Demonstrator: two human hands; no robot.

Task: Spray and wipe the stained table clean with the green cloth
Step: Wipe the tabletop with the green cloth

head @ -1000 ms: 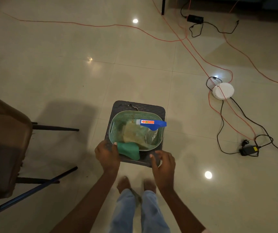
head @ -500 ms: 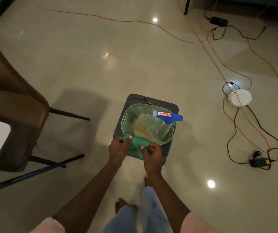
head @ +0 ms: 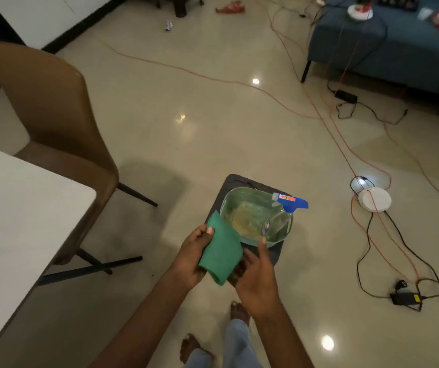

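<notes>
White table (head: 13, 208): lower left of the frame, pale top with faint grey smudges, one rounded corner toward the centre.
Brown chair (head: 53, 115): upper left, padded back tucked just beside the table corner, dark thin legs splayed on the floor.
Left hand (head: 191, 258): lower centre, thumb on top and fingers curled beneath, gripping the cloth at its left edge.
Green cloth (head: 221, 251): lower centre, folded, held up off the floor between both hands, its upper corner overlapping the basket's near rim as seen from here.
Right hand (head: 258, 274): just right of the cloth, thumb raised and straight; fingers reach under the cloth and are hidden, so whether they grip it cannot be told.
Green basket (head: 229, 205): centre, translucent, resting on a dark mat (head: 276, 253) on the floor, yellowish contents inside.
Spray bottle (head: 282, 213): lying tilted in the basket's right end, blue trigger head jutting over the rim.
White round device (head: 375, 199): right of centre, on the tiles, with orange and black cables running past it.
Blue sofa (head: 399, 43): upper right, cables trailing over its front edge.
Power adapter (head: 405, 298): lower right, black, on the floor.
</notes>
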